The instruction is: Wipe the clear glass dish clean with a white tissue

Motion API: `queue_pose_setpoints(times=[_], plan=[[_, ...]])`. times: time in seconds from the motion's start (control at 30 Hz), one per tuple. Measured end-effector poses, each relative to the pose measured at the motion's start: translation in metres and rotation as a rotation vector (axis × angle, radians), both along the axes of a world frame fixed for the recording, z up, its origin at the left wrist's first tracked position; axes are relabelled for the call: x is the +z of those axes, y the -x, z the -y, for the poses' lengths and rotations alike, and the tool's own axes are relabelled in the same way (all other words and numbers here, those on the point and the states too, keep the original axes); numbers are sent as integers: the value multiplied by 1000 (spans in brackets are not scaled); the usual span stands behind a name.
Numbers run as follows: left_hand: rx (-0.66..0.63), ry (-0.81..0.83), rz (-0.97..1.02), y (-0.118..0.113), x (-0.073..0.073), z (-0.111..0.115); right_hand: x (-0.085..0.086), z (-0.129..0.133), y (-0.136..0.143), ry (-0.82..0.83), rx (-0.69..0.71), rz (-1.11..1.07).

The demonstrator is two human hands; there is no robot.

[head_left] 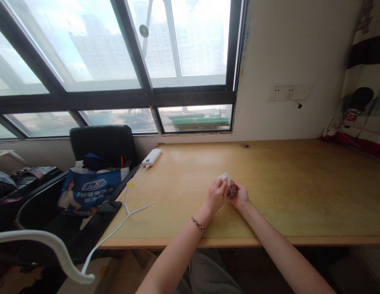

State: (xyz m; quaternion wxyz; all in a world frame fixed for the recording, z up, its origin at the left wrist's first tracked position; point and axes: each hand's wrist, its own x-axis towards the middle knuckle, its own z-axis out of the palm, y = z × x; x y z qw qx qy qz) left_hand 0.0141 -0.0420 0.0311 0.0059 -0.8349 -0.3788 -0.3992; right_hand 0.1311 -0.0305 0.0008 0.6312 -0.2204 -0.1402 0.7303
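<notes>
Over the middle of the wooden table, both my hands are close together. My left hand, with a braided bracelet at the wrist, is closed on a white tissue or cloth. The white piece touches a small round reddish-brown object with a patterned surface. My right hand has its fingers wrapped around this object from the right. What the object is exactly is too small to tell.
A white power bank with a white cable lies at the table's left edge. Left of it, a black chair holds a blue bag. Wall sockets and a patterned curtain are at the right.
</notes>
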Motion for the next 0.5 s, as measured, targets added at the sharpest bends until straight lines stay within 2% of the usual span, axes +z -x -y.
queue_pose_setpoints(times=[0.13,0.3,0.37,0.5], plan=[[111,39,-20,2,-1,-4,4,0,-2,49,11,-1],[198,79,-42,2,-7,-6,5,1,-6,42,-83,59],[176,64,-34,2,-8,-6,6,1,-8,40,-119,68],[47,33,-10,0,-7,-1,9,2,-10,35,-136,84]])
